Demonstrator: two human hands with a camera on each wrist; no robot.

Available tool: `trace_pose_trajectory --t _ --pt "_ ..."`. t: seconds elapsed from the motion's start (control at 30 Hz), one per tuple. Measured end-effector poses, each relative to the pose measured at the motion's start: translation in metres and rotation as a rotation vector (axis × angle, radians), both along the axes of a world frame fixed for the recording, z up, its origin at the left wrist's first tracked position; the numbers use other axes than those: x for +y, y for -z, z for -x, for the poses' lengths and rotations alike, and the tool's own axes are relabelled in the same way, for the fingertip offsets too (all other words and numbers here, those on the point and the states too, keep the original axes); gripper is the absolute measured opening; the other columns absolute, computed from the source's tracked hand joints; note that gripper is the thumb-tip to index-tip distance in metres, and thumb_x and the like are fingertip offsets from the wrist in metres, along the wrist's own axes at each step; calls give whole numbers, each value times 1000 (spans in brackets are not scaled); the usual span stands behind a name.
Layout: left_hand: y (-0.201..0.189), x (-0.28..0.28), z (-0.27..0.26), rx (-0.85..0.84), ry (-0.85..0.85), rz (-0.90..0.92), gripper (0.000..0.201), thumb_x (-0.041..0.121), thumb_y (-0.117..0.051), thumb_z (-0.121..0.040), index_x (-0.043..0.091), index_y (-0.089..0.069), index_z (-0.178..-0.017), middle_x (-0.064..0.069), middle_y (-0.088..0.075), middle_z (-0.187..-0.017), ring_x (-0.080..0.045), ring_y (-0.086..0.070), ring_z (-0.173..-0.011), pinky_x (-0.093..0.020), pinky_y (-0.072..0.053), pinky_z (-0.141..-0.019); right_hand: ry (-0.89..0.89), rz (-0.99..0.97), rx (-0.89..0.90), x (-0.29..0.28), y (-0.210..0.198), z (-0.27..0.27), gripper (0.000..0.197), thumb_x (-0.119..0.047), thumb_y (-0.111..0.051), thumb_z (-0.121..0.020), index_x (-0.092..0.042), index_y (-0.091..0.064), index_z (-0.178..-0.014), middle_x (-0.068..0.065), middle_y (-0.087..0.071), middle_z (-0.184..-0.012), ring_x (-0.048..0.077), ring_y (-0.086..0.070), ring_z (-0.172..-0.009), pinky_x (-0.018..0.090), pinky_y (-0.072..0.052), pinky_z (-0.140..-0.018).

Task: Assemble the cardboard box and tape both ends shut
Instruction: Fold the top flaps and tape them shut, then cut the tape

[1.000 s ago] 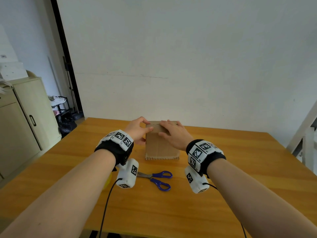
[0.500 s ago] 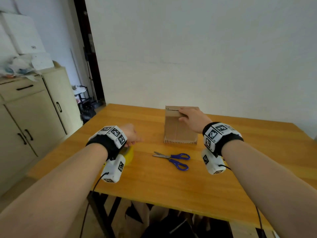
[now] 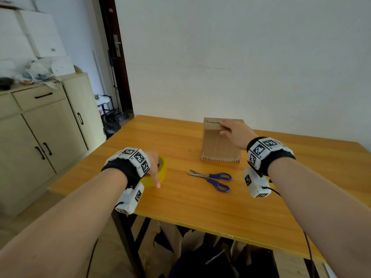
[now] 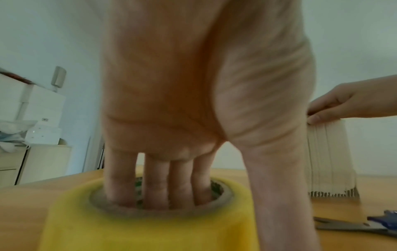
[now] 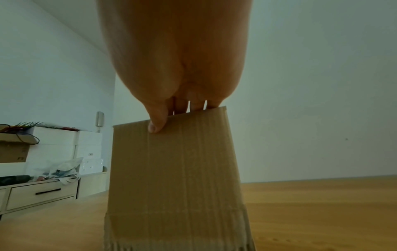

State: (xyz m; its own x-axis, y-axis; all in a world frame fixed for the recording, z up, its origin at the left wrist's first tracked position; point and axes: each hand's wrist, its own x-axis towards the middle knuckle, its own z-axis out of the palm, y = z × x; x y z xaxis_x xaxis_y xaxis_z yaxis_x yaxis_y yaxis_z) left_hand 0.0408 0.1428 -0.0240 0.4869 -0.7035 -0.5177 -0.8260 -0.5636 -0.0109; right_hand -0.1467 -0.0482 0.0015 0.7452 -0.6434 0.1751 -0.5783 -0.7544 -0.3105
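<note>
A brown cardboard box [image 3: 216, 145] stands upright on the wooden table [image 3: 180, 203], its top flaps folded down. My right hand [image 3: 233, 131] lies on the box top, fingers flat across it. In the right wrist view the right hand [image 5: 171, 110] has its thumb pressed on the front face of the box [image 5: 176, 169]. At the table's left edge my left hand [image 3: 153, 169] grips a yellow tape roll [image 3: 163, 167]. The left wrist view shows the left hand [image 4: 206, 144] with several fingers inside the tape roll's [image 4: 150, 229] core and the thumb outside.
Blue-handled scissors [image 3: 212, 178] lie on the table between my hands, in front of the box. A beige cabinet [image 3: 40, 127] with clutter on top stands to the left. Flattened cardboard [image 3: 180, 247] lies on the floor under the table's near edge.
My left hand has left the box top and moved left and nearer onto the tape roll, fingers now in its core. The right hand stays on the box. The head view swung left.
</note>
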Motion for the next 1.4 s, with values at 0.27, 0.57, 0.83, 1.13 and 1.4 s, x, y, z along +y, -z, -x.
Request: trace_pose_trajectory --t 0.27,0.57,0.83,1.13,1.4 --pt "-15 -1 0 -43 34 162 40 34 -65 -85 1 -58 -105 -12 -60 -91 -27 -58 -86 -33 -47 -72 10 -33 -35 -1 -2 1 45 -26 -50 -96 -15 -45 -139 5 -48 -143 24 -45 -130 37 -35 -108" --pt "-73 -45 19 112 116 690 25 28 -59 -90 11 -58 -108 2 -57 -92 -16 -55 -82 -25 -39 -68 -19 -49 -29 1 -8 3 37 -22 -51 -95 -12 -52 -130 10 -56 -133 27 -52 -120 38 -41 -103" --pt "-81 -91 47 107 217 870 44 28 -61 -88 4 -54 -124 -12 -59 -123 -29 -55 -113 -34 -42 -94 -26 -179 -139 -8 -7 4 46 -17 -59 -90 -12 -51 -134 6 -53 -137 23 -48 -127 29 -34 -107" --pt "-64 -123 64 66 235 935 34 31 -60 -87 10 -55 -114 -7 -61 -108 -25 -57 -97 -30 -42 -77 29 -712 -623 -21 -23 6 27 -5 -46 -92 6 -66 -108 14 -65 -104 19 -54 -94 19 -44 -74" --pt "-63 -126 63 81 244 929 30 31 -60 -87 10 -55 -109 -7 -61 -105 -23 -57 -94 -32 -44 -78 105 -601 -654 -30 -13 2 27 -21 -61 -90 3 -70 -99 12 -64 -88 17 -53 -81 32 -44 -76"
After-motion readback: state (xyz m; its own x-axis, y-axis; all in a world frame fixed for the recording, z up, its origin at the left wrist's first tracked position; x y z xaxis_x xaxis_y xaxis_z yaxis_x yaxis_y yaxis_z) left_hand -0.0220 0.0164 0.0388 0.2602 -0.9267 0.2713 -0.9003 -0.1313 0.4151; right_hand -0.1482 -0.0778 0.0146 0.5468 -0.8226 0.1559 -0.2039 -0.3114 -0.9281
